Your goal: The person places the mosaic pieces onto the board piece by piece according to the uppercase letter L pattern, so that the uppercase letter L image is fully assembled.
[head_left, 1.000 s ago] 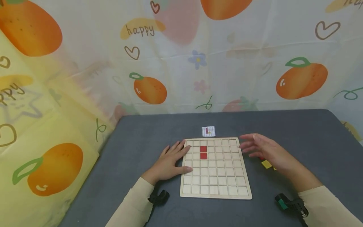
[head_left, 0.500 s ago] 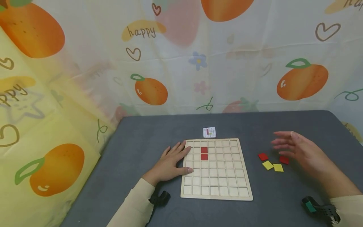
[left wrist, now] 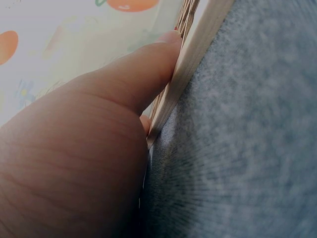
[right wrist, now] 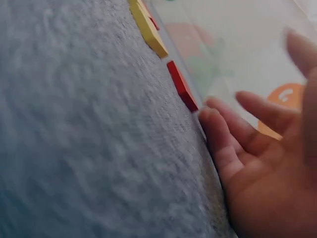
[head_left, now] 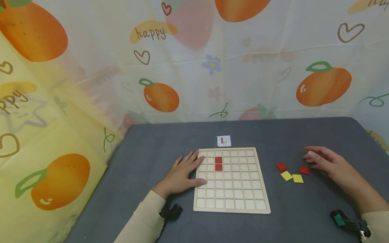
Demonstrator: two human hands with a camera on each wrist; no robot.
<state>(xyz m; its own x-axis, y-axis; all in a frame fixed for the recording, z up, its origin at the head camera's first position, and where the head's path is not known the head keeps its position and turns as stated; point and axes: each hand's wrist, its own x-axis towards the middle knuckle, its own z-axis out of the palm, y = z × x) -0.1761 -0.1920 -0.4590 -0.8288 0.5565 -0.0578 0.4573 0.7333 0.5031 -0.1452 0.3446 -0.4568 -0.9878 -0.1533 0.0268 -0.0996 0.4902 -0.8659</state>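
A wooden grid board [head_left: 232,180] lies on the table, with two red tiles [head_left: 218,163] in one column, one below the other. The left hand [head_left: 182,175] rests on the board's left edge, fingers spread; the left wrist view shows its thumb [left wrist: 148,64] over the wooden rim [left wrist: 183,69]. To the board's right lie a red tile [head_left: 281,166], two yellow tiles [head_left: 298,178] and another red tile [head_left: 304,170]. Just right of that last one the right hand [head_left: 337,168] holds nothing, its fingers loosely bent. In the right wrist view its fingertips are close to a red tile [right wrist: 182,87].
Behind the board lies a small card [head_left: 224,141] printed with a grid and coloured squares. A patterned curtain [head_left: 255,67] hangs along the table's back edge, and yellow cloth [head_left: 54,135] is on the left. Both wrists wear black straps.
The right hand has moved right, from beside the board to beyond the loose tiles, uncovering them. Its fingers are more bent now. The left hand has stayed on the board.
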